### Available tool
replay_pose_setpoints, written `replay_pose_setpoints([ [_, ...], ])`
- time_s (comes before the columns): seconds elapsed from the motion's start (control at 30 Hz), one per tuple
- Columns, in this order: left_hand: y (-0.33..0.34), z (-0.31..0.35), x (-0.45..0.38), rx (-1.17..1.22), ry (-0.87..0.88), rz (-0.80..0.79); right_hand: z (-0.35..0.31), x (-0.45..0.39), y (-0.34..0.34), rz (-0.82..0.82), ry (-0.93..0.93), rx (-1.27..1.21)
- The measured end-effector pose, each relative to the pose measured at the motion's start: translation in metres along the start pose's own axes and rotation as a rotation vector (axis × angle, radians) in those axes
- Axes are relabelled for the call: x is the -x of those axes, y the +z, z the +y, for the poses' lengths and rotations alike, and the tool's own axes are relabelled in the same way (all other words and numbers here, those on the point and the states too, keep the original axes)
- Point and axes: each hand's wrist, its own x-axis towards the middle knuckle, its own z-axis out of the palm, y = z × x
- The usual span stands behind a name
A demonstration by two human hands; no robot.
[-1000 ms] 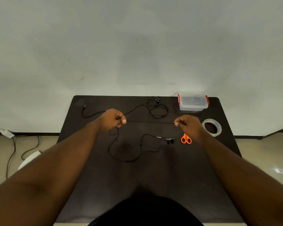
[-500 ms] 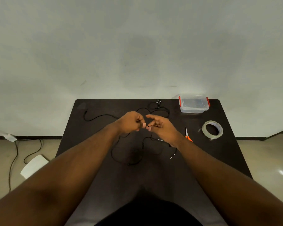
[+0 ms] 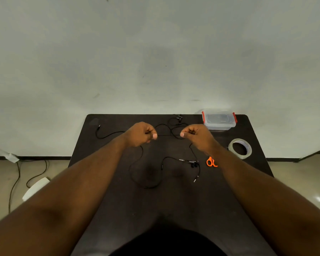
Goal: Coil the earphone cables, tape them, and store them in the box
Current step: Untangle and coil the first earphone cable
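Note:
My left hand [image 3: 141,133] and my right hand [image 3: 195,134] are raised over the dark table [image 3: 118,209], each pinching the same black earphone cable [image 3: 135,169]. A short stretch of it runs taut between my fingertips. The rest of this cable hangs from my left hand and loops on the table, ending near the earbuds [image 3: 194,165]. A jack end [image 3: 195,179] dangles below my right hand. A second black earphone cable [image 3: 107,135] lies along the far edge. The clear box [image 3: 219,121] with red clips stands closed at the far right.
A roll of clear tape [image 3: 240,148] lies right of my right wrist. Orange scissors [image 3: 211,162] lie partly hidden by my right forearm. The wall rises just behind the table. On the floor at left are cables and a white object [image 3: 35,188].
My hands met at the middle half a second ago and have now drawn apart a short way, pulling a length of cable taut between them. The jack end has shifted on the table.

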Motion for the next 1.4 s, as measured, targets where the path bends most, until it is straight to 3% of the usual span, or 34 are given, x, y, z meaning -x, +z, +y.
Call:
replay_pose_setpoints([
  [0.27, -0.045, -0.027, 0.016, -0.031, -0.049, 0.101, 0.016, 0.003, -0.051, 0.092, -0.010, 0.168],
  [0.53, -0.032, -0.023, 0.016, -0.015, -0.049, 0.153, 0.024, 0.009, -0.056, 0.103, 0.028, 0.204],
  [0.7, -0.011, 0.007, 0.010, 0.152, -0.032, 0.189, 0.012, 0.018, -0.032, 0.026, 0.095, 0.119],
  [0.87, 0.009, 0.044, 0.003, 0.114, 0.047, 0.042, -0.021, 0.021, 0.018, -0.172, 0.018, -0.357],
  [1.0, 0.014, 0.052, 0.002, 0.092, 0.047, -0.023, -0.024, 0.019, 0.029, -0.063, -0.004, -0.400],
  [1.17, 0.012, 0.043, 0.005, 0.104, 0.050, -0.041, -0.020, 0.015, 0.017, -0.052, -0.067, -0.179],
  [1.4, -0.018, 0.007, 0.016, 0.125, -0.016, 0.092, -0.003, 0.013, -0.028, 0.056, -0.035, 0.012],
])
